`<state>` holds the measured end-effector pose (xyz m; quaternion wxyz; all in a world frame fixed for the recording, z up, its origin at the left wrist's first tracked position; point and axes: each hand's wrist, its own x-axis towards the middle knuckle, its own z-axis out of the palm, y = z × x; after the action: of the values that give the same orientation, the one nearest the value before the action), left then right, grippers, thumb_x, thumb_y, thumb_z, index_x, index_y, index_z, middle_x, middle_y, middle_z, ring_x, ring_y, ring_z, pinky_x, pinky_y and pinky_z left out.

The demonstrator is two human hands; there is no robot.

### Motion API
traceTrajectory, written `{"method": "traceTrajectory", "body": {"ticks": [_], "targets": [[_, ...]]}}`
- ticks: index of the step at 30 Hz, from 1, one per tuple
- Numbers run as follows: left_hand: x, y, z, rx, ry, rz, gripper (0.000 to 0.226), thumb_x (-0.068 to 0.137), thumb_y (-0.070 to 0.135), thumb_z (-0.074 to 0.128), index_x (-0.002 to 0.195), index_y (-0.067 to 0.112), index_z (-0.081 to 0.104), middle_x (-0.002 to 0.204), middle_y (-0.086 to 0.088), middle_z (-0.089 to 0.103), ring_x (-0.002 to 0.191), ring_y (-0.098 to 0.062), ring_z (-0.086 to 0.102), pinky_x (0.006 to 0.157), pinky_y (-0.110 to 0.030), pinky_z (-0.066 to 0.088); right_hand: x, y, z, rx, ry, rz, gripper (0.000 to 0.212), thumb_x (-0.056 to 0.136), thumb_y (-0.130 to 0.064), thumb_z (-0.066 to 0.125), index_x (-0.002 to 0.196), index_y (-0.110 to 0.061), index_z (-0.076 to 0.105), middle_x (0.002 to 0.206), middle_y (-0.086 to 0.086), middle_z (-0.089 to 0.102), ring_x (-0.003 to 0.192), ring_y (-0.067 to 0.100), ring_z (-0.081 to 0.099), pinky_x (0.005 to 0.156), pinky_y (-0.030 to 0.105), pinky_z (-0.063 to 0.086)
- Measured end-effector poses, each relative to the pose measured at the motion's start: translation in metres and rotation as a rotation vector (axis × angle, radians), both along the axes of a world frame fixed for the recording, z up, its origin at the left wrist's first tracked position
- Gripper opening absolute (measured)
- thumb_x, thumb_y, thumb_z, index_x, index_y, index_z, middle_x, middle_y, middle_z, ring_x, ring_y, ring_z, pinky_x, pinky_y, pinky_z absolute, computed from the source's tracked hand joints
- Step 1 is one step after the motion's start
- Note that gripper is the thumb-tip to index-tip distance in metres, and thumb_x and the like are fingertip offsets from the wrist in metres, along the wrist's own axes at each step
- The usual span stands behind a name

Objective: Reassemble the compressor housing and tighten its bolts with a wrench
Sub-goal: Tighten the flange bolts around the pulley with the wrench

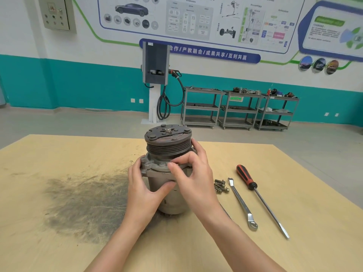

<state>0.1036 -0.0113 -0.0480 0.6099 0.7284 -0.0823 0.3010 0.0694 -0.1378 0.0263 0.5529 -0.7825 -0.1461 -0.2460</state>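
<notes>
The grey compressor (167, 150) stands upright in the middle of the wooden table (59, 158), its dark grooved pulley on top. My left hand (144, 185) grips the housing body from the left, thumb across its front. My right hand (193, 169) sits against the right side, thumb and forefinger pinching something small at the flange; the pinched item is hidden by the fingers. Several loose bolts (221, 186) lie in a pile right of the compressor. A silver ring wrench (242, 204) lies beyond them.
A screwdriver with a red-and-black handle (259, 199) lies to the right of the wrench. A dark grease smear (84, 201) covers the table's left half. Across the floor stand a charging post (156, 79) and three grey shelf carts (238, 108).
</notes>
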Motion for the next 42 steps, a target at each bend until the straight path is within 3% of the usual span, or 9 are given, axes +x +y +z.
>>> {"method": "traceTrajectory", "body": {"ticks": [4,7,11,16,21,27,31,38,42], "targets": [[-0.001,0.001,0.001,0.016,0.015,-0.014,0.106,0.051,0.067,0.084,0.138,0.035,0.032,0.125,0.035,0.035,0.115,0.029,0.032,0.090,0.005,0.029,0.000,-0.043,-0.002,0.184,-0.014,0.154,0.012,0.089,-0.019,0.069,0.099,-0.026,0.067,0.131,-0.011,0.061,0.123,0.000,0.054,0.096,0.019,0.048],[0.000,0.002,0.001,0.004,0.033,-0.022,0.105,0.052,0.068,0.085,0.136,0.040,0.029,0.118,0.049,0.031,0.115,0.030,0.031,0.089,0.005,0.030,0.012,-0.089,-0.012,0.006,0.086,-0.116,0.005,0.093,-0.015,0.065,0.094,-0.020,0.064,0.090,-0.003,0.073,0.088,0.010,0.070,0.076,0.024,0.056],[0.001,0.003,0.000,-0.006,0.035,-0.019,0.101,0.049,0.071,0.074,0.134,0.043,0.028,0.114,0.056,0.030,0.116,0.029,0.033,0.089,-0.001,0.033,0.025,-0.118,-0.038,-0.731,0.397,-0.340,0.006,0.092,-0.033,0.060,0.095,-0.030,0.064,0.085,-0.014,0.065,0.076,0.001,0.059,0.067,0.024,0.050],[0.001,0.002,0.000,-0.007,0.030,-0.024,0.101,0.048,0.069,0.074,0.135,0.042,0.031,0.116,0.052,0.032,0.119,0.021,0.037,0.091,-0.009,0.035,0.028,-0.114,-0.050,-1.026,0.580,-0.363,0.013,0.086,-0.035,0.054,0.096,-0.028,0.059,0.090,-0.008,0.059,0.086,0.015,0.060,0.065,0.029,0.048],[0.002,0.003,-0.001,-0.005,0.035,-0.033,0.100,0.049,0.068,0.074,0.135,0.043,0.031,0.117,0.052,0.033,0.119,0.020,0.038,0.092,-0.009,0.035,0.031,-0.100,-0.052,-1.172,0.660,-0.362,0.019,0.081,-0.033,0.054,0.070,-0.023,0.042,0.075,-0.006,0.046,0.074,0.017,0.051,0.049,0.026,0.031],[-0.001,0.003,0.000,-0.002,0.045,-0.037,0.098,0.049,0.068,0.073,0.134,0.045,0.030,0.116,0.054,0.032,0.119,0.021,0.037,0.092,-0.008,0.034,0.037,-0.105,-0.039,-1.264,0.666,-0.270,0.024,0.080,-0.034,0.051,0.066,-0.019,0.040,0.067,-0.004,0.046,0.061,0.014,0.045,0.049,0.025,0.029],[-0.001,0.003,0.000,-0.003,0.045,-0.037,0.099,0.049,0.068,0.074,0.135,0.044,0.030,0.118,0.052,0.032,0.120,0.021,0.036,0.093,-0.007,0.034,0.046,-0.116,0.000,-1.041,0.522,-0.361,0.022,0.094,-0.033,0.042,0.077,-0.020,0.046,0.073,-0.001,0.054,0.066,0.019,0.053,0.057,0.031,0.041],[0.001,0.002,-0.002,-0.004,0.038,-0.032,0.102,0.049,0.068,0.073,0.138,0.039,0.030,0.120,0.048,0.033,0.119,0.016,0.038,0.094,-0.001,0.031,0.069,-0.103,0.073,0.573,0.260,-0.004,0.017,0.100,-0.009,0.034,0.091,-0.011,0.048,0.053,-0.004,0.039,0.041,0.008,0.038,0.038,0.021,0.033],[0.001,0.002,-0.001,-0.015,0.023,-0.040,0.099,0.050,0.066,0.073,0.136,0.040,0.031,0.122,0.044,0.035,0.121,0.014,0.038,0.093,0.003,0.030,0.085,-0.078,0.060,0.589,0.438,0.067,0.018,0.102,-0.011,0.036,0.085,-0.010,0.044,0.057,0.000,0.033,0.046,0.012,0.034,0.037,0.020,0.034]]}}
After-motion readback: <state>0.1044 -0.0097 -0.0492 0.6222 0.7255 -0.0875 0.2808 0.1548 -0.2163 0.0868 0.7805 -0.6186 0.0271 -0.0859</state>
